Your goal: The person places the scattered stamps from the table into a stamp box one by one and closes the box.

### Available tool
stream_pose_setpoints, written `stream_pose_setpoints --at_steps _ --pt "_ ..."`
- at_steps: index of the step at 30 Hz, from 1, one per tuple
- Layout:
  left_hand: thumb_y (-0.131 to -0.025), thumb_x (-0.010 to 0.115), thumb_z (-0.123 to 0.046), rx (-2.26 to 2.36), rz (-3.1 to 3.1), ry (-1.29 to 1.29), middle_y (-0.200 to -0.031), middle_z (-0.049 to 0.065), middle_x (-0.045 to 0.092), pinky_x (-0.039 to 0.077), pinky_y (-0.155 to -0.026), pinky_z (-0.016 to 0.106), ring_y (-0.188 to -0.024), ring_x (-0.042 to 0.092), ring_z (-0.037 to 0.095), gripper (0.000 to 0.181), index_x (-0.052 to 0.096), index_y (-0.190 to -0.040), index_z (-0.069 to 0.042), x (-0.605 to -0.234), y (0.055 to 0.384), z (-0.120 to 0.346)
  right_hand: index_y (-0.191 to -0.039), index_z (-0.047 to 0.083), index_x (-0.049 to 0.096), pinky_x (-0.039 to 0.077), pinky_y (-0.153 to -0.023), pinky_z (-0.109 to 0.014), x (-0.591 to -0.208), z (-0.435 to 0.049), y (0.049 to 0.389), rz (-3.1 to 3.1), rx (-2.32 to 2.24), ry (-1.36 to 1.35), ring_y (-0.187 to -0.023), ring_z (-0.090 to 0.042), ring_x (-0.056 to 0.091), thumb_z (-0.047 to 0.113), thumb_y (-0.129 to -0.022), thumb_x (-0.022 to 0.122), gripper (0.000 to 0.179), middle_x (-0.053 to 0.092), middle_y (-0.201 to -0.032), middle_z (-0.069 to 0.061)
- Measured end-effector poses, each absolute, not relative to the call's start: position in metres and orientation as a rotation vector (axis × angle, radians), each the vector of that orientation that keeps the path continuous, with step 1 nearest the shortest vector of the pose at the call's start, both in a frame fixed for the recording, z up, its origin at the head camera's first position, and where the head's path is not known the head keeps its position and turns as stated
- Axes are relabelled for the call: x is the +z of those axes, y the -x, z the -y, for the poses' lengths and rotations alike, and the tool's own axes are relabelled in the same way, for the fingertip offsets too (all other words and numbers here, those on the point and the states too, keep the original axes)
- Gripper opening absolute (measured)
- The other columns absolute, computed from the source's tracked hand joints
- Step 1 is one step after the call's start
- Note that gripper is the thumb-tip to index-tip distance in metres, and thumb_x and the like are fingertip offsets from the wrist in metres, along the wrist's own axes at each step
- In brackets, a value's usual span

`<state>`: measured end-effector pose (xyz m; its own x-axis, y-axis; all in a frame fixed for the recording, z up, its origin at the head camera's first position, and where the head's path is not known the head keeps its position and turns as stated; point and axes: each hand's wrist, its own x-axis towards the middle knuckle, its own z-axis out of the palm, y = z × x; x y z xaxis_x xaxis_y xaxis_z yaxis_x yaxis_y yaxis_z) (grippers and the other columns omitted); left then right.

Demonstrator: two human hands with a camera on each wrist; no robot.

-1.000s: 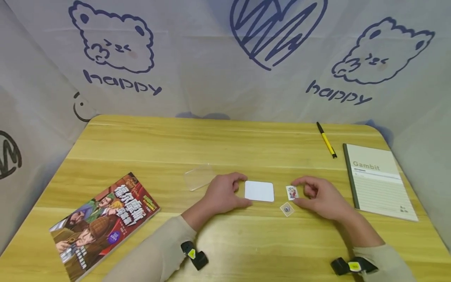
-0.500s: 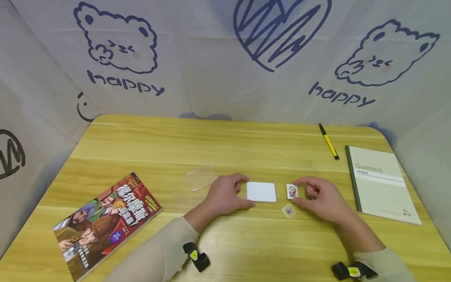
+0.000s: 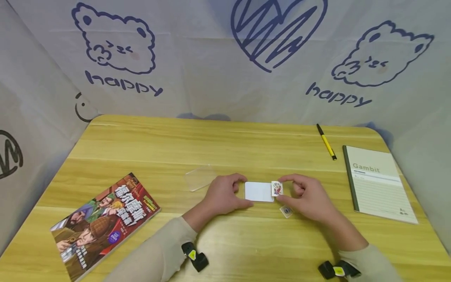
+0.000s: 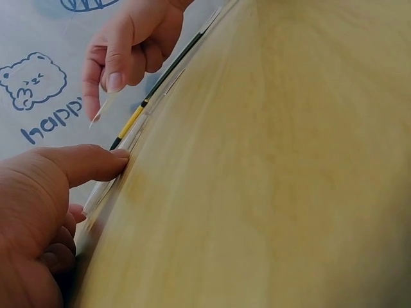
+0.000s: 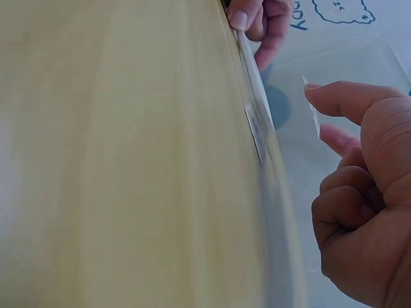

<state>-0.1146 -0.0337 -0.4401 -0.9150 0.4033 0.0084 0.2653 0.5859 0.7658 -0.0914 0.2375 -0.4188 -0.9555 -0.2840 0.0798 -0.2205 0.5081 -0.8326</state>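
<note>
In the head view my left hand (image 3: 225,194) holds the left end of a white rectangular card (image 3: 258,192) with a clear rim, thumb and forefinger at its corners. My right hand (image 3: 308,196) pinches a small square picture card (image 3: 276,188) between thumb and forefinger; this overlaps the white card's right end. Seen edge-on in the right wrist view, the thin picture card (image 5: 315,122) is raised off the tabletop. Just below the right thumb lies a second small square (image 3: 286,211) with a round emblem, partly covered by that hand.
A clear plastic sheet (image 3: 200,178) lies behind the left hand. The comic-style book (image 3: 105,225) is at left. At right are a notebook (image 3: 378,184) and a yellow-and-black pen (image 3: 327,142). White cloth with drawings (image 3: 197,78) stands along the table's back edge.
My right hand has moved left with the picture card, from beside the white card to over its right end. The left hand keeps its hold in place.
</note>
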Motion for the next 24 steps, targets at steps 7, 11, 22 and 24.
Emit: stream_pose_setpoints --at_steps 7,11,22,24 --pt "-0.067 0.094 -0.034 1.223 -2.667 -0.548 -0.067 -0.005 0.048 0.036 -0.053 0.025 -0.056 0.04 0.008 0.061 0.07 -0.117 -0.008 -0.441 0.116 0.033 -0.113 0.011 0.071 0.03 -0.053 -0.027 -0.417 -0.219 0.097 -2.615 -1.467 0.497 -0.051 -0.009 0.025 0.017 -0.08 0.087 0.037 0.026 -0.059 0.006" --pt "-0.067 0.093 -0.035 1.204 -2.68 -0.562 -0.066 -0.005 0.048 0.035 -0.052 0.025 -0.056 0.04 0.008 0.062 0.07 -0.118 -0.008 -0.44 0.116 0.033 -0.114 0.009 0.072 0.028 -0.05 -0.025 -0.419 -0.21 0.099 -2.579 -1.48 0.518 -0.049 -0.007 0.025 0.016 -0.079 0.088 0.039 0.028 -0.058 0.006" --pt "-0.07 0.092 -0.036 1.194 -2.672 -0.577 -0.065 -0.005 0.047 0.033 -0.051 0.024 -0.055 0.039 0.007 0.061 0.069 -0.119 -0.007 -0.439 0.116 0.034 -0.113 0.011 0.073 0.033 -0.051 -0.024 -0.424 -0.194 0.107 -2.592 -1.337 0.482 -0.051 -0.008 0.029 0.023 -0.078 0.088 0.04 0.031 -0.058 0.006" --pt "-0.07 0.091 -0.036 1.194 -2.669 -0.577 -0.065 -0.005 0.047 0.033 -0.051 0.024 -0.054 0.039 0.007 0.061 0.069 -0.12 -0.008 -0.44 0.116 0.034 -0.113 0.011 0.073 0.033 -0.051 -0.025 -0.424 -0.192 0.108 -2.598 -1.313 0.493 -0.051 -0.009 0.03 0.023 -0.079 0.088 0.04 0.031 -0.058 0.006"
